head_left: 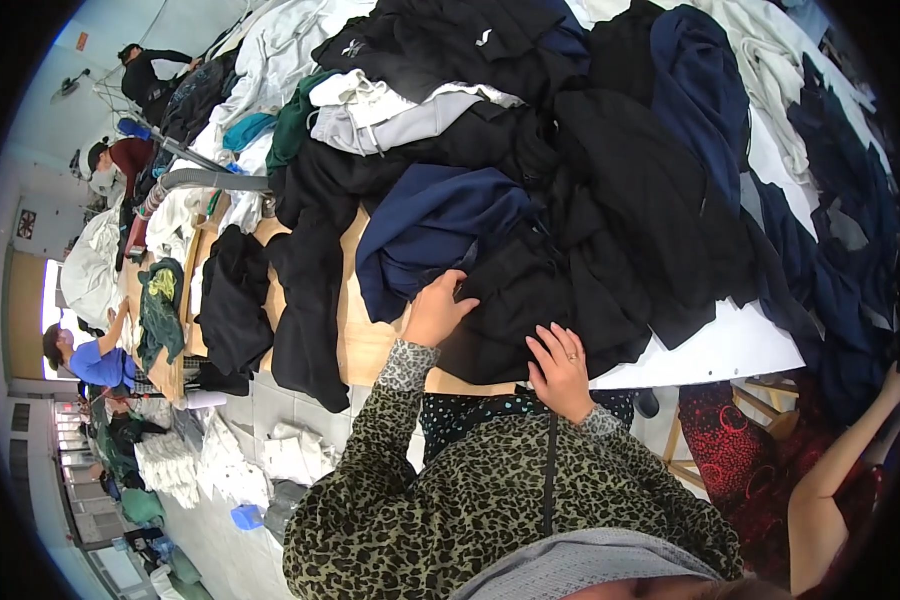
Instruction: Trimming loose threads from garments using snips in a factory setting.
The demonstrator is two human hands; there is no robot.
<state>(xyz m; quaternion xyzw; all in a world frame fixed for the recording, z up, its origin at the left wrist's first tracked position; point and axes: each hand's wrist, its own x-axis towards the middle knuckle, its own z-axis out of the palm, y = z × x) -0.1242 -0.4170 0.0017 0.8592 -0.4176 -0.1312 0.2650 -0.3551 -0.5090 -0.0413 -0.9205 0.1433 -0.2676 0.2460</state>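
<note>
A black garment (518,290) lies in front of me at the table's near edge, loosely folded with creases. My left hand (435,310) is at its left side, fingers curled and thumb and forefinger closed on the black cloth. My right hand (560,372) rests on the garment's near part, fingers stretched out and holding nothing; a ring shows on one finger. Just beyond my left hand, a crumpled navy garment (435,220) touches the black one. To the right spreads a larger heap of black clothing (640,210).
Grey shorts (395,130) and white cloth lie on the far pile. Black garments (310,310) hang over the wooden table's edge (360,345) at left. A grey hose (210,180) crosses there. Close at right is a co-worker's arm (820,500); others work at far left.
</note>
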